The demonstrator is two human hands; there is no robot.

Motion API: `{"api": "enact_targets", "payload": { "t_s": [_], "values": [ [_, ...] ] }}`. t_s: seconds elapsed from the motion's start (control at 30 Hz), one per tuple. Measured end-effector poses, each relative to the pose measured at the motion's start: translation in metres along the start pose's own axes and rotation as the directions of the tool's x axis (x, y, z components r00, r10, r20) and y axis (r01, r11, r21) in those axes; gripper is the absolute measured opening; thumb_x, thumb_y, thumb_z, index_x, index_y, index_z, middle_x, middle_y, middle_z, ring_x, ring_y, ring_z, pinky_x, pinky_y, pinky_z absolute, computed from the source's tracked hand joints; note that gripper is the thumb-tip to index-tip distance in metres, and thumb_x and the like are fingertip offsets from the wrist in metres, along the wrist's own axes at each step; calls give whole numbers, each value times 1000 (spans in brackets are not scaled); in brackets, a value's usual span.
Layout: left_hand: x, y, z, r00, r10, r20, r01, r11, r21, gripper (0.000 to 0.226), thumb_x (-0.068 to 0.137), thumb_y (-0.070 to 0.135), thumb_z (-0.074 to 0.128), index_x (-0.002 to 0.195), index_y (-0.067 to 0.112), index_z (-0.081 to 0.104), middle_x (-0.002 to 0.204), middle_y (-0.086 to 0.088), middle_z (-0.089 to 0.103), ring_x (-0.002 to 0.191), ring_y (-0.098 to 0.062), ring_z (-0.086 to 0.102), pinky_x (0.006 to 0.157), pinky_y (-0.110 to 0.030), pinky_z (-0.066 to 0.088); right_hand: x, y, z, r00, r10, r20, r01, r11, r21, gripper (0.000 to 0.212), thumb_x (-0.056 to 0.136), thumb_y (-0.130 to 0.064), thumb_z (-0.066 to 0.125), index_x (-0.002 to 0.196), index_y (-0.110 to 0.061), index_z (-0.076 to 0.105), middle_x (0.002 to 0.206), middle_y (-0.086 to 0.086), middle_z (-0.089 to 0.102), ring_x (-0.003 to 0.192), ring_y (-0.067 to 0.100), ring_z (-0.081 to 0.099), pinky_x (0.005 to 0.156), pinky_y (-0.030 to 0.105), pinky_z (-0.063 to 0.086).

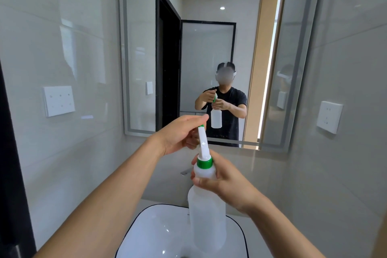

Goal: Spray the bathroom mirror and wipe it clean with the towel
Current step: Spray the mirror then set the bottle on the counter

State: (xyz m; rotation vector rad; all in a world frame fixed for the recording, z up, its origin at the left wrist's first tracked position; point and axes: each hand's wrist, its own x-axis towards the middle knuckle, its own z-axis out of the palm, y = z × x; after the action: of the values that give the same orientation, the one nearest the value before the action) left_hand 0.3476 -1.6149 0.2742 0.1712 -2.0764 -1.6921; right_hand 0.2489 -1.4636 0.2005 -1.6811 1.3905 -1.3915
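The work looks to be at its opening step: readying the sprayer, before any liquid reaches the glass. The right hand (226, 182) is wrapped around the neck of a translucent white plastic spray bottle (206, 216), just under its green screw collar (204, 162), holding it upright in front of the body. The left hand (180, 134) is above and slightly left of the right one, fingertips pinched shut on the green tip of the white spray head (202, 140), probably twisting the nozzle open or setting it. So both hands are closed on the same bottle, one above the other and close together.

Next, the left hand would need to let go of the tip, the nozzle should point at the large rectangular frosted-border wall mirror (209, 37) beyond both hands, and a finger must find the trigger. No towel is in view, so it has to be fetched before wiping.

The bottle looks cloudy; its fill level cannot be told. It hangs above a white basin with a dark rim (159, 232), below the hands.
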Motion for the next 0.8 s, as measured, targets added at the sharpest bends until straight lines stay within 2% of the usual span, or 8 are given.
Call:
{"api": "enact_targets", "payload": {
  "t_s": [0.17, 0.27, 0.43, 0.57, 0.67, 0.73, 0.8],
  "values": [
    [-7, -5, -5, 999, 42, 34, -38, 994, -106, 25, 103, 28, 44, 88, 11, 53, 66, 1, 42, 54, -11, 38, 50, -22, 27, 3, -2, -2, 1000, -1, -3, 1, 1000, 27, 28, 88, -6, 70, 112, -10, 56, 91, -1, 64, 88, 14, 60, 85, 31, 49],
    [-7, -5, -5, 999, 48, 25, -46, 994, -95, 25, 102, 29, 46, 87, 11, 53, 67, 1, 44, 54, -10, 39, 51, -22, 27, 3, -2, -1, 1000, -3, -3, 3, 1000, 26, 30, 86, -8, 70, 111, -10, 56, 90, 0, 64, 88, 15, 60, 86, 32, 49],
    [-4, -5, -3, 1000, 2, -29, -4, 998, -68, 34, 92, 45, 56, 75, 15, 53, 73, -6, 38, 55, -14, 35, 48, -22, 29, 4, 1, 2, 1000, 5, -9, -4, 1000, 14, 30, 85, -10, 71, 111, -12, 56, 91, 2, 64, 87, 14, 60, 86, 33, 50],
    [-6, -8, -1, 999, 20, -43, -25, 994, -107, 37, 91, 49, 55, 81, 14, 56, 79, -8, 45, 56, -13, 38, 50, -22, 30, 5, 2, 4, 999, 11, -43, -10, 1000, 14, 30, 83, -14, 71, 109, -17, 58, 91, 0, 64, 86, 13, 61, 84, 30, 49],
    [-15, -20, -3, 995, 91, -29, -94, 984, -149, 43, 95, 46, 50, 103, 6, 65, 94, -15, 56, 71, -18, 49, 60, -28, 37, 8, 5, 3, 995, 17, -96, -15, 1000, 22, 31, 80, -19, 73, 108, -24, 61, 91, -3, 65, 88, 14, 62, 85, 31, 49],
    [-23, -33, -4, 990, 140, -12, -140, 983, -116, 53, 95, 46, 51, 122, 2, 61, 113, -22, 59, 93, -28, 54, 74, -33, 41, 10, 5, 2, 991, 13, -133, -9, 1000, 29, 34, 80, -17, 73, 109, -30, 64, 96, -7, 68, 92, 12, 63, 88, 30, 51],
    [-33, -43, -4, 990, 144, 11, -142, 986, -92, 66, 88, 53, 62, 135, 8, 55, 135, -22, 54, 115, -34, 53, 88, -39, 38, 12, 6, 0, 989, 4, -149, 0, 1000, 24, 36, 82, -12, 73, 112, -32, 64, 100, -10, 72, 96, 13, 66, 91, 30, 53]
  ]
}}
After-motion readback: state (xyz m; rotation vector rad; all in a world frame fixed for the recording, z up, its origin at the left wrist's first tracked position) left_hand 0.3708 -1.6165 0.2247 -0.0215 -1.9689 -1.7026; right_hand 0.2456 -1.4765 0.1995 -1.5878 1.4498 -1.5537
